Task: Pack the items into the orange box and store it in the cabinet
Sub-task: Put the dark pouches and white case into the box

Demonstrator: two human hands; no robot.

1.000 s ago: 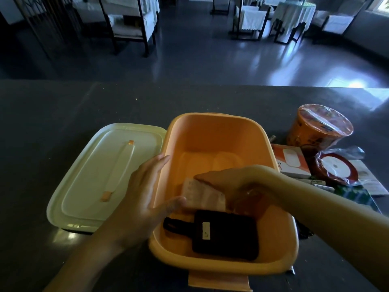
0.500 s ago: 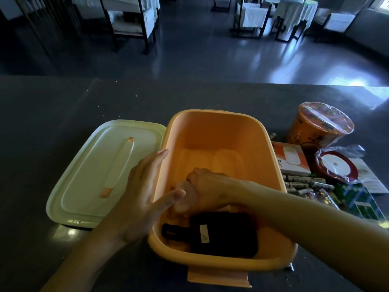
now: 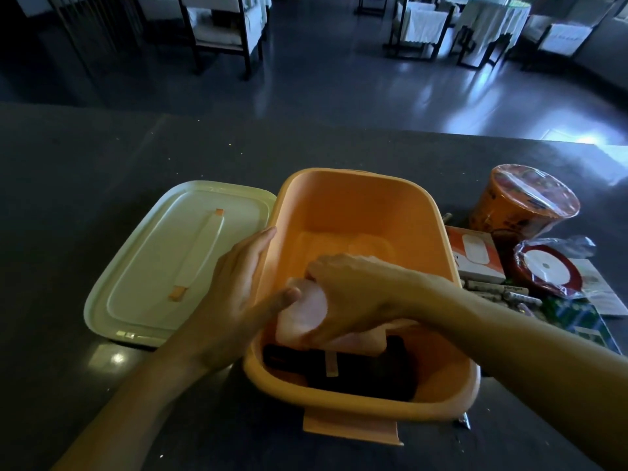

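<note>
**A:** Is any writing coming through legibly?

**B:** Nothing is reading clearly. Just right of the orange box [image 3: 356, 183], the batteries [image 3: 492, 287] are carrying small lettering, but it is blurring out.

**A:** And the cup?

**B:** The orange cup [image 3: 523, 205], at the box's far right, is showing print under its film, too dim to read. The leaflet [image 3: 608, 295], further right of the box, is bearing print too fine to read. Inside the box, the white tag [image 3: 331, 364] on the black pouch [image 3: 370, 375] is blurring too.
</note>
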